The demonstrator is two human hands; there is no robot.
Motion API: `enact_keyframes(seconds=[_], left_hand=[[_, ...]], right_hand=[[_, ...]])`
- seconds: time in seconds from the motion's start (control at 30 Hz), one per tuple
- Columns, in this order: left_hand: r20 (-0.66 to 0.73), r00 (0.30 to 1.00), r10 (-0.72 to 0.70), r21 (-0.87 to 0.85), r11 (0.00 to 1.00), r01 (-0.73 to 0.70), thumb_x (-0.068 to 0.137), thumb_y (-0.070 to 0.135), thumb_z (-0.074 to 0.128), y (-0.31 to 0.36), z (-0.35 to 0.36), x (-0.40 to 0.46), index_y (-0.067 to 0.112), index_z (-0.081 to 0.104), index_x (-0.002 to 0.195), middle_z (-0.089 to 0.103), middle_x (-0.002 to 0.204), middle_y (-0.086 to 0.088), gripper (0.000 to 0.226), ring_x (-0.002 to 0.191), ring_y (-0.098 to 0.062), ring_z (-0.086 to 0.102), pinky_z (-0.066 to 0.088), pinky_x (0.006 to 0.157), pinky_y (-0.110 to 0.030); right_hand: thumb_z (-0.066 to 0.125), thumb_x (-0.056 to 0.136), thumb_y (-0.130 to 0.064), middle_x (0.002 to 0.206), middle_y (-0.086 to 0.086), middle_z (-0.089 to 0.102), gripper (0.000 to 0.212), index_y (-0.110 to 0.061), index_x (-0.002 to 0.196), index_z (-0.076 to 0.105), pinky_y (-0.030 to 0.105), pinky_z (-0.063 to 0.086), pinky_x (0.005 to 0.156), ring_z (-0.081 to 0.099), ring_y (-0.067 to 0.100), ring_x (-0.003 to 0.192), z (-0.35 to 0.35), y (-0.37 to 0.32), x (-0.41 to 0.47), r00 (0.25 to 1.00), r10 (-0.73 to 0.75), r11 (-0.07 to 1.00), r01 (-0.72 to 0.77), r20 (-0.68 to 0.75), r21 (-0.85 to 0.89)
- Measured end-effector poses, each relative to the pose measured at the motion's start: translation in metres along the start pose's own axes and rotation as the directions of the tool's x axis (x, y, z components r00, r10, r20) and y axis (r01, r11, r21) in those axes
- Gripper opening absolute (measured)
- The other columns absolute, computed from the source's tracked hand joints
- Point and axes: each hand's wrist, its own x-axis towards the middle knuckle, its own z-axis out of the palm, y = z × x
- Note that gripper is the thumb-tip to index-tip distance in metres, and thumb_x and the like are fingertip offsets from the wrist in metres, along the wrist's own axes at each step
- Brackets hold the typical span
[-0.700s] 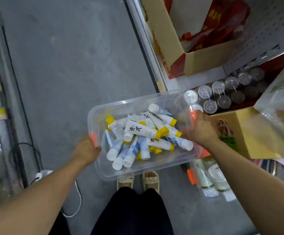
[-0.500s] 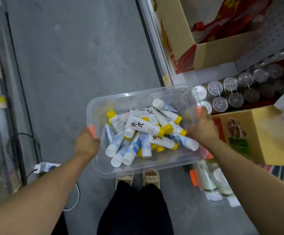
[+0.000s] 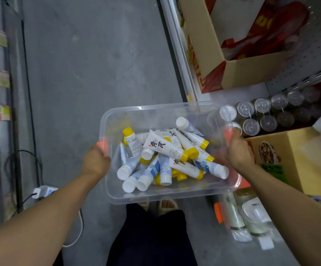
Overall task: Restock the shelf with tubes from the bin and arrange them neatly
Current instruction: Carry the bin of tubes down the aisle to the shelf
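I hold a clear plastic bin [image 3: 155, 110] with orange handles in front of me, above the grey floor. A loose pile of several tubes [image 3: 167, 150] lies inside, white with yellow caps or blue-and-white with white caps. My left hand [image 3: 95, 162] grips the bin's left orange handle. On the right handle, my right hand [image 3: 239, 150] is closed the same way. The shelf [image 3: 232, 95] is to the right, its white board at about the bin's level.
On the shelf stand a cardboard box [image 3: 232, 54] with red packs, rows of clear-lidded cups [image 3: 267, 116] and a yellow carton [image 3: 294, 156]. Another clear bin [image 3: 240, 217] with bottles sits lower right. A white power strip [image 3: 44, 191] and cable lie on the floor left, beside a glass cabinet.
The bin and both hands have stayed gripped together while the view shifted; the bin now sits slightly nearer the shelf edge and the cups.
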Motion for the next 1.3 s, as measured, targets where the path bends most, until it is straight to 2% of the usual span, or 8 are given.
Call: enact_keyframes(seconds=[0.13, 0.33, 0.47, 0.53, 0.87, 1.03, 1.13, 1.3], left_hand=[[-0.015, 0.998, 0.06, 0.018, 0.998, -0.059, 0.084, 0.002, 0.051, 0.0, -0.036, -0.015, -0.008, 0.057, 0.1, 0.061, 0.104, -0.03, 0.019, 0.097, -0.045, 0.058, 0.042, 0.075, -0.036], [-0.053, 0.998, 0.041, -0.008, 0.999, -0.042, 0.083, 0.006, 0.052, -0.001, -0.123, -0.055, -0.001, 0.056, 0.105, 0.062, 0.108, -0.027, 0.023, 0.103, -0.043, 0.058, 0.045, 0.084, -0.039], [-0.092, 0.995, 0.024, -0.018, 1.0, -0.025, 0.083, 0.007, 0.048, 0.0, -0.19, -0.084, -0.001, 0.054, 0.101, 0.063, 0.102, -0.025, 0.021, 0.095, -0.042, 0.059, 0.043, 0.072, -0.037], [-0.13, 0.991, -0.003, -0.058, 0.998, -0.005, 0.084, 0.007, 0.048, 0.001, -0.221, -0.098, -0.001, 0.051, 0.099, 0.062, 0.098, -0.024, 0.018, 0.091, -0.041, 0.058, 0.039, 0.066, -0.033], [-0.318, 0.948, 0.0, -0.109, 0.993, -0.037, 0.084, 0.013, 0.055, -0.003, -0.355, -0.151, 0.001, 0.059, 0.083, 0.063, 0.088, -0.023, 0.013, 0.09, -0.04, 0.061, 0.039, 0.067, -0.032], [-0.382, 0.924, 0.017, -0.208, 0.973, -0.104, 0.089, 0.022, 0.051, -0.012, -0.404, -0.132, -0.002, 0.064, 0.081, 0.067, 0.085, -0.024, 0.028, 0.084, -0.038, 0.064, 0.052, 0.074, -0.037], [-0.393, 0.919, 0.046, -0.187, 0.974, -0.129, 0.092, 0.025, 0.047, -0.016, -0.439, -0.104, -0.004, 0.065, 0.076, 0.066, 0.079, -0.023, 0.037, 0.078, -0.036, 0.064, 0.049, 0.069, -0.034], [-0.361, 0.928, 0.091, -0.164, 0.973, -0.16, 0.086, 0.016, 0.054, -0.022, -0.499, -0.046, 0.004, 0.057, 0.079, 0.063, 0.088, -0.019, 0.015, 0.084, -0.034, 0.06, 0.039, 0.065, -0.03]], right_hand=[[0.049, 0.086, 0.001, 0.107, 0.03, 0.059, 0.042, -0.002, 0.124, 0.031, 0.042, 0.043, 0.073, 0.059, 0.045, 0.096, -0.033, -0.01, -0.022, 1.0, -0.023, 1.0, 0.023, 0.008, -0.005], [0.048, 0.083, 0.002, 0.11, 0.028, 0.058, 0.046, -0.001, 0.126, 0.032, 0.045, 0.044, 0.078, 0.056, 0.046, 0.101, -0.116, -0.045, -0.067, 0.998, -0.068, 0.996, 0.069, -0.006, 0.049], [0.049, 0.085, 0.0, 0.115, 0.03, 0.056, 0.048, -0.001, 0.129, 0.031, 0.046, 0.044, 0.08, 0.056, 0.046, 0.104, -0.175, -0.075, -0.091, 0.993, -0.116, 0.989, 0.118, -0.028, 0.087], [0.051, 0.085, -0.003, 0.113, 0.028, 0.057, 0.051, -0.002, 0.131, 0.03, 0.045, 0.044, 0.079, 0.056, 0.045, 0.104, -0.203, -0.09, -0.103, 0.988, -0.148, 0.983, 0.153, -0.051, 0.1], [0.048, 0.085, -0.005, 0.117, 0.024, 0.056, 0.051, -0.014, 0.134, 0.035, 0.044, 0.045, 0.085, 0.055, 0.044, 0.106, -0.324, -0.175, -0.147, 0.936, -0.247, 0.955, 0.279, -0.251, 0.102], [0.047, 0.082, -0.002, 0.112, 0.021, 0.06, 0.054, -0.018, 0.132, 0.04, 0.042, 0.046, 0.082, 0.057, 0.041, 0.103, -0.351, -0.223, -0.146, 0.909, -0.252, 0.938, 0.314, -0.332, 0.147], [0.047, 0.082, -0.004, 0.109, 0.019, 0.061, 0.049, -0.019, 0.128, 0.044, 0.041, 0.045, 0.079, 0.058, 0.04, 0.101, -0.355, -0.26, -0.138, 0.9, -0.228, 0.928, 0.316, -0.371, 0.197], [0.046, 0.085, -0.007, 0.107, 0.02, 0.062, 0.045, -0.017, 0.129, 0.044, 0.04, 0.045, 0.077, 0.058, 0.04, 0.099, -0.357, -0.325, -0.123, 0.904, -0.155, 0.929, 0.27, -0.398, 0.251]])
